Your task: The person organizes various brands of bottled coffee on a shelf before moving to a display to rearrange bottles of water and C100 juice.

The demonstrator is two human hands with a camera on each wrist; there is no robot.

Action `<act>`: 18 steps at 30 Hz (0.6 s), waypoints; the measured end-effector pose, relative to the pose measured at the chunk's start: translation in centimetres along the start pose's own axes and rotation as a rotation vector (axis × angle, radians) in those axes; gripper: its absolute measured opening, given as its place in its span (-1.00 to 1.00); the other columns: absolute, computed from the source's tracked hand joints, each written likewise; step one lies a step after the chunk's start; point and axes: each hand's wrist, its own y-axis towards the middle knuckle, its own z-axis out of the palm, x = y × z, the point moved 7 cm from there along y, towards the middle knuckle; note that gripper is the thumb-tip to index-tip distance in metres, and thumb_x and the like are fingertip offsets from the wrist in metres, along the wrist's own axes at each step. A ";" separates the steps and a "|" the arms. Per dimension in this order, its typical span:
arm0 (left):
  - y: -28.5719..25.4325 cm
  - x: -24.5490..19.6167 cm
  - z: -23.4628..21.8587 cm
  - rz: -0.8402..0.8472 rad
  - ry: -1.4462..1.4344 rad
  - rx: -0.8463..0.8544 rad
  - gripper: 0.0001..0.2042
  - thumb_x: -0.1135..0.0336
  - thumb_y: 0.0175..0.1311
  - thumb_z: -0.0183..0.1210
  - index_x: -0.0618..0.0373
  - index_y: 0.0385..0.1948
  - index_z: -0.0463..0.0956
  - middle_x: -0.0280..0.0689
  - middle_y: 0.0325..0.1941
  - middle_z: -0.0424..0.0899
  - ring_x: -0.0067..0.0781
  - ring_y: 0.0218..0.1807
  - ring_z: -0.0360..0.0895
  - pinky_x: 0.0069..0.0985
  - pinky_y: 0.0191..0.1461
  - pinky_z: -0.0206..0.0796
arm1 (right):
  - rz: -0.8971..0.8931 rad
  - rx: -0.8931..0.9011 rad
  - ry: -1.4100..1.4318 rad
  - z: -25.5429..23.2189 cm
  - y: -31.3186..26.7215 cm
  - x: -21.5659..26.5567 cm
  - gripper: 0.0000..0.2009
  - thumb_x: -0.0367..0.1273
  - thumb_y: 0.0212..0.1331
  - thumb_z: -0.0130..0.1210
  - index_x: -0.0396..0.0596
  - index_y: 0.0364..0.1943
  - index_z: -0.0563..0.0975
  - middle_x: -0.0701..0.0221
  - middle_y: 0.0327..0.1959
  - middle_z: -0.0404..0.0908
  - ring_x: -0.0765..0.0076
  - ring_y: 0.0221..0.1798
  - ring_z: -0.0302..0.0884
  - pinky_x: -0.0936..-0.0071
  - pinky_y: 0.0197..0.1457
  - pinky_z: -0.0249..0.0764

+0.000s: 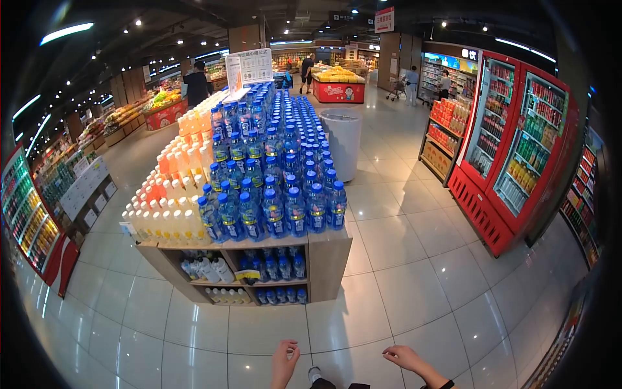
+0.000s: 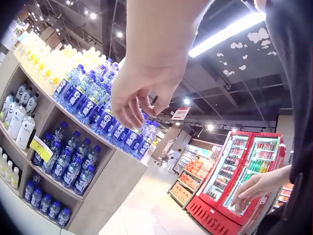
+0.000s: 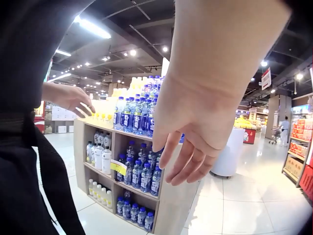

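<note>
Both hands hang loosely in front of the body, holding nothing. In the head view the left hand (image 1: 285, 363) is low at the centre, fingers slightly bent, and the right hand (image 1: 405, 357) is to its right. Ahead of them stands a wooden display shelf (image 1: 329, 266) topped with rows of blue-capped drink bottles (image 1: 273, 214) and pale yellow and orange bottles (image 1: 170, 223). The left wrist view shows the left hand (image 2: 142, 93) overlapping the blue-capped bottles. In the right wrist view the fingers of the right hand (image 3: 195, 127) point down beside the shelf's end.
A white round bin-like column (image 1: 342, 142) stands right of the display. Farther right are a rack of red packs (image 1: 444, 126) and a red drinks fridge (image 1: 483, 194). Another fridge (image 1: 32, 214) is at the left. A few people are at the back. Tiled floor (image 1: 414, 285) surrounds the display.
</note>
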 end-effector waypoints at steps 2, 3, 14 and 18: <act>2.6 0.6 0.5 -0.002 -0.002 0.026 -0.94 0.50 0.12 0.15 0.22 -0.40 0.46 -0.20 -0.16 0.53 -0.34 -0.18 0.52 -0.50 -0.18 0.44 | 0.018 -0.034 -0.002 -1.6 2.4 0.3 -0.73 -0.18 0.18 0.00 -0.02 -0.19 0.57 0.28 -0.34 0.60 0.17 -0.25 0.55 0.32 -0.13 0.47; 3.6 0.9 1.0 -0.004 -0.002 0.044 -0.94 0.49 0.12 0.15 0.21 -0.40 0.46 -0.20 -0.16 0.53 -0.34 -0.17 0.52 -0.50 -0.18 0.44 | 0.023 -0.057 0.003 -2.4 3.1 0.2 -0.73 -0.19 0.18 0.01 -0.03 -0.20 0.58 0.27 -0.33 0.61 0.16 -0.26 0.56 0.33 -0.14 0.48; 16.2 -0.2 11.5 0.019 0.058 0.223 -0.93 0.47 0.14 0.14 0.20 -0.40 0.43 -0.19 -0.14 0.53 -0.32 -0.16 0.52 -0.50 -0.15 0.42 | 0.164 -0.026 0.128 -6.8 7.0 -8.1 -0.72 -0.20 0.16 0.03 -0.07 -0.20 0.58 0.21 -0.33 0.62 0.12 -0.24 0.58 0.31 -0.11 0.49; 19.8 -2.2 17.0 0.011 0.066 0.191 -0.93 0.47 0.14 0.14 0.20 -0.40 0.43 -0.17 -0.14 0.52 -0.31 -0.14 0.51 -0.49 -0.17 0.42 | 0.124 0.007 0.104 -10.5 11.7 -12.9 -0.72 -0.19 0.17 0.02 -0.07 -0.20 0.58 0.22 -0.33 0.61 0.11 -0.24 0.56 0.30 -0.13 0.47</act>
